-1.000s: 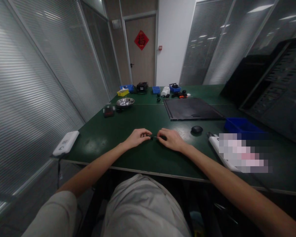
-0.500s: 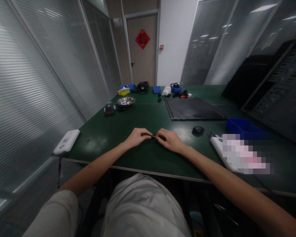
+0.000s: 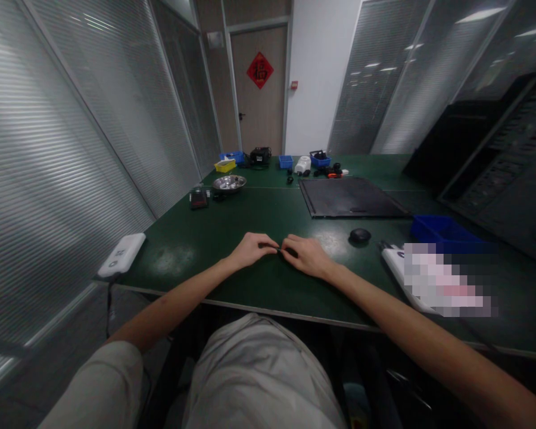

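Observation:
My left hand (image 3: 254, 249) and my right hand (image 3: 307, 255) meet fingertip to fingertip over the green table (image 3: 241, 286), near its front edge. Thumb and fingers of both are pinched together. Between the tips shows a sliver of a small dark object (image 3: 279, 248); the fingers cover most of it, and its kind cannot be made out. Right of my right hand lies a round black object (image 3: 360, 236), apart from it.
A flat black panel (image 3: 352, 198) lies beyond my hands. At right are a blue bin (image 3: 442, 229), a white device (image 3: 402, 277) and a large dark metal case (image 3: 495, 155). A metal bowl (image 3: 229, 184) holds small parts. At left sits a white box (image 3: 122, 254) with a cable.
My hands have drawn slightly closer together, so less of the small object shows between the fingertips. The view has shifted a little; the things on the table stay where they were.

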Tool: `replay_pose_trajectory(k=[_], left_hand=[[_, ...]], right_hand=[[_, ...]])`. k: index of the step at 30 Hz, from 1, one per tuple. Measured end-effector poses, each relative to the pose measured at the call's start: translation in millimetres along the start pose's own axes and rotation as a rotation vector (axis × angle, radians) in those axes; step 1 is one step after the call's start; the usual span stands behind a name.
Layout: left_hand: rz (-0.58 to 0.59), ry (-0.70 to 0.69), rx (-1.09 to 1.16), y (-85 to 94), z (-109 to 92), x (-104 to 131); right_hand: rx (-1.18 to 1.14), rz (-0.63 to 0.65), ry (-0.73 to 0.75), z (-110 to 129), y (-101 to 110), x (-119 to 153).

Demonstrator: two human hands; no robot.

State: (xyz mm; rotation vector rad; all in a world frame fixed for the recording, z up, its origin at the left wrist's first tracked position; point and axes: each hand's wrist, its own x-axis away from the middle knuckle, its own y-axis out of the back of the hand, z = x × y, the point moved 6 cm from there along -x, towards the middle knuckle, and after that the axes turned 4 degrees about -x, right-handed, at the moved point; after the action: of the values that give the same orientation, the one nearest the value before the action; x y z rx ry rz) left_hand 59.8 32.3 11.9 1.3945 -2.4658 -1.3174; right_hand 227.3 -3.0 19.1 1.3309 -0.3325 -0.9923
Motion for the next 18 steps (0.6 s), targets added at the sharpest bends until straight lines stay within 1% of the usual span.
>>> replay_pose_trajectory(k=[9,13,15,18], left_hand=[[-0.043,0.031,0.014,-0.2,4.3,1.8],[-0.029,0.028,0.044,-0.7,4.2,1.6],[-0.029,0.029,0.06,1.6,6.7,0.4],[-0.067,0.052,0.026,9.5,16.8,-3.4]], right_hand=[[-0.076,-0.027,0.021,-4.1,-4.2,-0.6],[-0.062,-0.023,0.019,-2.8,-3.1,-0.5],[-0.049,-0.015,0.022,-1.2,-2.1,0.2],[-0.029,-0.018,0.028,0.4,-0.4,1.0]])
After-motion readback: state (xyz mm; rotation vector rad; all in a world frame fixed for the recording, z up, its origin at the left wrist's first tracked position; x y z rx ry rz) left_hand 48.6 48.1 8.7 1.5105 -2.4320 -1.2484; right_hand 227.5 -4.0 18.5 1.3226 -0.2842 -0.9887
